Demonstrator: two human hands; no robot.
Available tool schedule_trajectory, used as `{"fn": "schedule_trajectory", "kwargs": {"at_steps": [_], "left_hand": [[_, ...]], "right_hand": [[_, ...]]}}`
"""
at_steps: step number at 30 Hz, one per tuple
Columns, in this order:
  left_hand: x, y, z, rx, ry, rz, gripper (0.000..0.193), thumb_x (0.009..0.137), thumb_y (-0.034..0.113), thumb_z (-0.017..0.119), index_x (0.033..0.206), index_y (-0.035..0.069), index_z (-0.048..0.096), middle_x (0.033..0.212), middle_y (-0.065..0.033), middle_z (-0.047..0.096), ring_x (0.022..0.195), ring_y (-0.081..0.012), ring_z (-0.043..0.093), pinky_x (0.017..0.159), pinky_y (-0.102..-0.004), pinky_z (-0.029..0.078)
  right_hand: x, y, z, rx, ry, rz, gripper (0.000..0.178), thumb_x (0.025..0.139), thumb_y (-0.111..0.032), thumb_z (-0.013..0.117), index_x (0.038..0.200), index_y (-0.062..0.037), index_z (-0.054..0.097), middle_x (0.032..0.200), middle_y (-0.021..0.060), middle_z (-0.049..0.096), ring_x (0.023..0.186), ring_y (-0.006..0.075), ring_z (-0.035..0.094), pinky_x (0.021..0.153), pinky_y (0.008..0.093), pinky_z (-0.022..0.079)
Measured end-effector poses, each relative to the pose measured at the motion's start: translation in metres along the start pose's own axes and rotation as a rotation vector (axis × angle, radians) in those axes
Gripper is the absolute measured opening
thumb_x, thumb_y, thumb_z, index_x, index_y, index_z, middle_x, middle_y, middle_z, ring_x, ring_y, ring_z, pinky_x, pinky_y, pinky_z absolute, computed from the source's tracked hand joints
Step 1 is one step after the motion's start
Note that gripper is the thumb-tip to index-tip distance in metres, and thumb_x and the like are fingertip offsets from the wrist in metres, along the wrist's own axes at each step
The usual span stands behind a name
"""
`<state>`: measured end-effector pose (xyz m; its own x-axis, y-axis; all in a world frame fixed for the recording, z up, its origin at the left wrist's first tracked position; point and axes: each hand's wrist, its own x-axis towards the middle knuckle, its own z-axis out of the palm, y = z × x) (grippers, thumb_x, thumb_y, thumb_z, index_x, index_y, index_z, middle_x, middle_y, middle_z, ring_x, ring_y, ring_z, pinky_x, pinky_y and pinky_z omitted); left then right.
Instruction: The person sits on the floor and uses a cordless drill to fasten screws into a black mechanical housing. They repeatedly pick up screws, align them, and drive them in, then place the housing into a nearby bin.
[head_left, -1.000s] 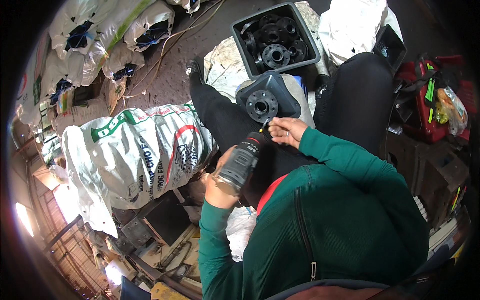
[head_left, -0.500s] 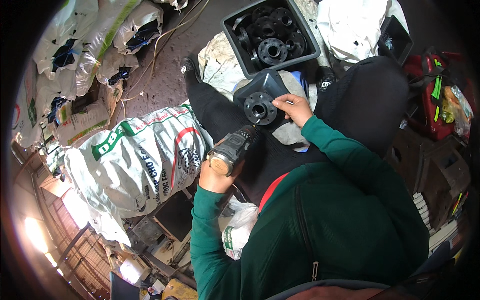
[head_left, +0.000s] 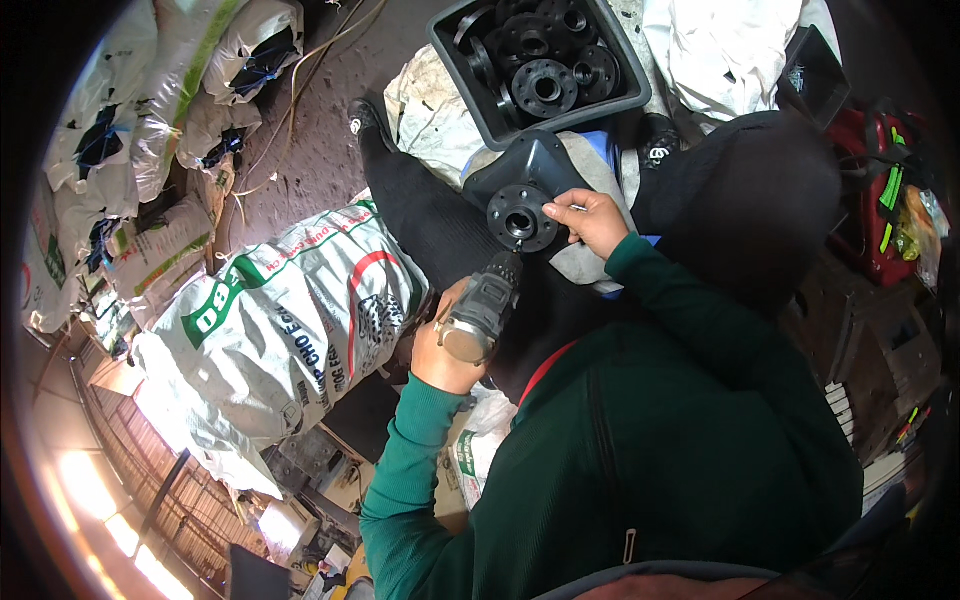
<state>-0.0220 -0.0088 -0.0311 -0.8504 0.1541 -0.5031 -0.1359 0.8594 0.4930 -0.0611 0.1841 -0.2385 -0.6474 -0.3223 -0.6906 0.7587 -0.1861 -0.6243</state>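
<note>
1. A black flange (head_left: pixel 521 218) sits between the person's knees, over the near side of a black square-based part (head_left: pixel 536 160), at the left edge of a grey cloth (head_left: pixel 590 170). Its drilled face and central bore point up toward the head camera; being round, it shows no long side.
2. The power drill (head_left: pixel 482 312) runs lengthwise from near left to far right, its chuck aimed away from the body. The slim tip meets the flange's near rim, or ends just beside it; I cannot tell which.
3. The left hand (head_left: pixel 440 350) is wrapped around the drill from its left side, with the forearm coming up from the lower edge, elbow bent.
4. The right hand (head_left: pixel 594 222) reaches in from the right, forearm slanting inward, thumb and forefinger pinching the flange's right rim, the other fingers curled beneath.
5. Beyond the square-based part, more flanges lie heaped in a grey crate (head_left: pixel 580 124), whose far edge is cut off by the top of the view.
6. The drill's grip and trigger are hidden by its body and the left hand; the bit is too small to make out clearly.
</note>
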Motion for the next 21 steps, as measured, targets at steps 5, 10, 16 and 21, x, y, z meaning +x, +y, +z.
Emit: {"fn": "schedule_trajectory", "kwargs": {"at_steps": [5,10,16,21], "left_hand": [[-0.003,-0.016,0.011,-0.011,0.037,0.0,0.05,0.074,0.013,0.07,0.121,0.007,0.055,0.12,-0.0119,0.061,0.098,-0.0321,0.064,0.084,-0.0366,0.052],[-0.018,-0.011,0.017,-0.013,0.103,-0.028,0.047,0.077,0.016,0.072,0.121,0.006,0.057,0.117,-0.0151,0.063,0.101,-0.031,0.064,0.085,-0.0372,0.051],[-0.051,0.012,0.007,-0.235,0.083,0.024,0.04,0.074,0.009,0.073,0.112,0.001,0.062,0.113,-0.0157,0.064,0.108,-0.0306,0.06,0.098,-0.0399,0.045],[-0.061,0.021,0.026,0.089,0.158,0.242,0.053,0.072,0.011,0.075,0.12,0.002,0.056,0.119,-0.016,0.059,0.107,-0.0321,0.06,0.095,-0.0379,0.047]], "right_hand": [[0.001,0.0,0.0,0.001,-0.013,0.004,0.025,0.086,-0.027,0.072,0.09,-0.0027,0.067,0.076,-0.0017,0.061,0.056,0.0049,0.051,0.052,0.0207,0.046],[0.002,0.0,0.0,-0.159,0.023,-0.092,0.028,0.085,-0.029,0.073,0.092,-0.0023,0.068,0.079,0.0014,0.064,0.055,0.0067,0.053,0.049,0.0225,0.046],[-0.005,-0.009,-0.01,-0.043,-0.012,-0.046,0.034,0.091,-0.031,0.062,0.111,-0.0037,0.065,0.085,0.0039,0.06,0.064,0.0105,0.056,0.057,0.0267,0.052],[-0.034,-0.022,-0.034,0.472,-0.27,0.044,0.028,0.094,-0.01,0.048,0.12,-0.0016,0.056,0.107,0.0096,0.06,0.093,0.0191,0.062,0.083,0.0352,0.053]]}}
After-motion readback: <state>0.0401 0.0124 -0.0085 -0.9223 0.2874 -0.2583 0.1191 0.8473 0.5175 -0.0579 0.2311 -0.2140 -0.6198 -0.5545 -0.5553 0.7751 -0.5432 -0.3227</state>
